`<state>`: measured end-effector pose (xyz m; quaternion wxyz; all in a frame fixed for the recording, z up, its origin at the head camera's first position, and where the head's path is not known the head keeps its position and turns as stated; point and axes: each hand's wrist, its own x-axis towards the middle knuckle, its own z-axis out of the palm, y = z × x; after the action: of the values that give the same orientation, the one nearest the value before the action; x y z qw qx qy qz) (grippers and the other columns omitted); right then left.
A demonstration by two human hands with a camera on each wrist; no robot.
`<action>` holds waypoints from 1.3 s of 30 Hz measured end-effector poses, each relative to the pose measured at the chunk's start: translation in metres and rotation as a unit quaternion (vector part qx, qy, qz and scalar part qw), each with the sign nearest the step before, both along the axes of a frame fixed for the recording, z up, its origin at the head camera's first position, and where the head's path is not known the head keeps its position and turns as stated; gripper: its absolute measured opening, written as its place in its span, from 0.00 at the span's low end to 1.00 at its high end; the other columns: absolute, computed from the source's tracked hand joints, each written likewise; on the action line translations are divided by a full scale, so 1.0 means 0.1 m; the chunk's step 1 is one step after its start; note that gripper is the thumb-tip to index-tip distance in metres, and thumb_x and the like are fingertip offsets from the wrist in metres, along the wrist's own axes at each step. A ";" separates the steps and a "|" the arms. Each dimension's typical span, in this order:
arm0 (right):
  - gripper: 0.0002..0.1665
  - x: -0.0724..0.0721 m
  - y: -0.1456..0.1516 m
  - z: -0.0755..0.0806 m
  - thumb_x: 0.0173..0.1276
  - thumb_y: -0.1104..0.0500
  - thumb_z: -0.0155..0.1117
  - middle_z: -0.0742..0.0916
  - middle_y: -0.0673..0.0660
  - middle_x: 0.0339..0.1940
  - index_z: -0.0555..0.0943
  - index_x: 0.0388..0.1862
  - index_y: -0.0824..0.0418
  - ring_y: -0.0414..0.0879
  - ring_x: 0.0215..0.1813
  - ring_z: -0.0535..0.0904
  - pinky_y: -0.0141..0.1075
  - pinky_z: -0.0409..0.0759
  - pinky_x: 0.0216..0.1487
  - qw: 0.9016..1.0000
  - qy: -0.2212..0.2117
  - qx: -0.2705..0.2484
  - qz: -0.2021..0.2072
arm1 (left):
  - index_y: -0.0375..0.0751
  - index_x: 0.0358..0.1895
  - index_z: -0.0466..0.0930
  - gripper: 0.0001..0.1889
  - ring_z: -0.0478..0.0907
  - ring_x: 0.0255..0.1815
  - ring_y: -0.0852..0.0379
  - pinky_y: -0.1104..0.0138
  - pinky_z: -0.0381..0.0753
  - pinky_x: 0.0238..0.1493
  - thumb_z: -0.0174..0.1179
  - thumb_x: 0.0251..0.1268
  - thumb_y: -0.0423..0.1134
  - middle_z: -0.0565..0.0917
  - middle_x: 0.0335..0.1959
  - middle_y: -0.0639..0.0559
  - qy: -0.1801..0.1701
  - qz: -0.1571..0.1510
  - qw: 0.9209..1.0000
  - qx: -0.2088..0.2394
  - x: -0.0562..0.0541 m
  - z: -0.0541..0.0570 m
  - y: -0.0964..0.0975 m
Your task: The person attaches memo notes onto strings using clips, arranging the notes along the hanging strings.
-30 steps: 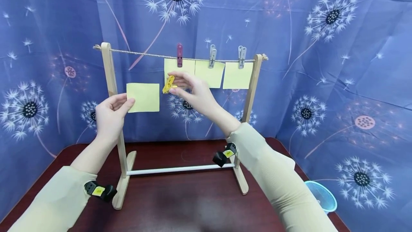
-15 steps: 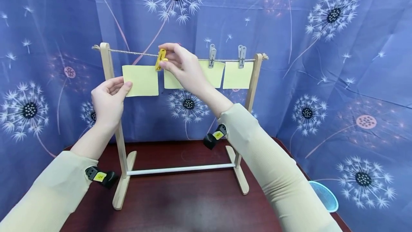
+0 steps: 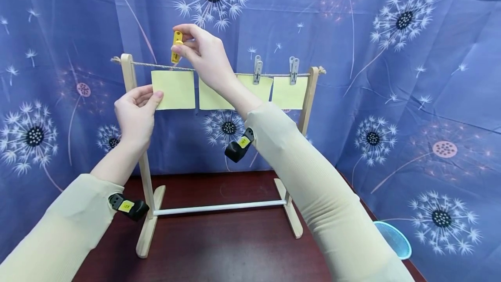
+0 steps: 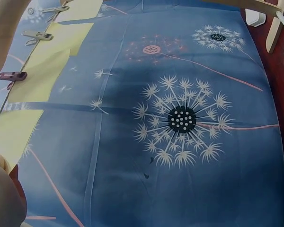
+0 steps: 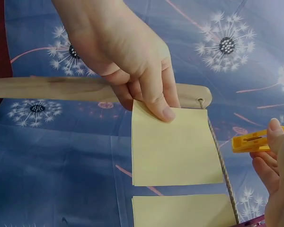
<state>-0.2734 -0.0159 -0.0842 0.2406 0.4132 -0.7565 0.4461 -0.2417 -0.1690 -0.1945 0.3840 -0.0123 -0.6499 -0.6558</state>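
My left hand [image 3: 135, 114] pinches the left edge of a yellow paper sheet [image 3: 175, 90] between thumb and fingers. The sheet's top edge runs along the twine [image 3: 156, 65], near the left post. Above that sheet, my right hand [image 3: 209, 58] pinches a yellow clothespin [image 3: 177, 47], which stands apart from paper and twine in the right wrist view [image 5: 250, 143]. Further right hang more paper sheets [image 3: 289, 92] under grey clothespins [image 3: 257, 69]. A dark red clothespin [image 4: 13, 76] shows in the left wrist view; my right hand hides it in the head view.
A wooden rack with a left post [image 3: 129, 73] and right post [image 3: 309, 99] bears the twine. A white bar [image 3: 219, 208] joins its feet on the dark red table [image 3: 219, 247]. A light blue mesh basket [image 3: 395, 238] stands at right. A patterned curtain [image 3: 372, 99] hangs behind.
My left hand has raised the paper sheet to the twine. My right hand has carried the yellow clothespin up and left, from beside the sheet to above the twine.
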 end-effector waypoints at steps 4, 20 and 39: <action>0.21 -0.04 -0.07 0.05 0.68 0.59 0.63 0.86 0.54 0.48 0.77 0.60 0.61 0.37 0.49 0.84 0.21 0.75 0.50 0.998 0.000 0.032 -0.048 | 0.30 0.54 0.81 0.18 0.79 0.35 0.71 0.79 0.76 0.43 0.65 0.64 0.37 0.80 0.28 0.71 -0.007 0.009 1.000 -0.005 -0.02 0.01 0.02; 0.11 -0.04 -0.12 0.07 0.68 0.58 0.64 0.87 0.52 0.39 0.82 0.47 0.60 0.38 0.40 0.83 0.23 0.74 0.42 0.992 0.026 0.056 -0.107 | 0.33 0.55 0.81 0.19 0.77 0.37 0.71 0.77 0.75 0.45 0.65 0.64 0.41 0.79 0.32 0.68 -0.024 0.034 0.999 -0.021 -0.08 -0.03 0.05; 0.08 -0.02 -0.19 0.11 0.70 0.58 0.64 0.85 0.50 0.38 0.83 0.45 0.57 0.38 0.39 0.77 0.24 0.72 0.43 0.982 -0.007 0.125 -0.139 | 0.33 0.53 0.82 0.18 0.77 0.34 0.72 0.79 0.75 0.41 0.65 0.65 0.41 0.84 0.39 0.53 -0.016 0.058 0.997 -0.043 -0.09 -0.05 0.11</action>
<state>-0.2752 -0.0345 -0.0727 0.2415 0.3279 -0.8581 0.3128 -0.2506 -0.1575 -0.1994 0.4104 0.0193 -0.6833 -0.6036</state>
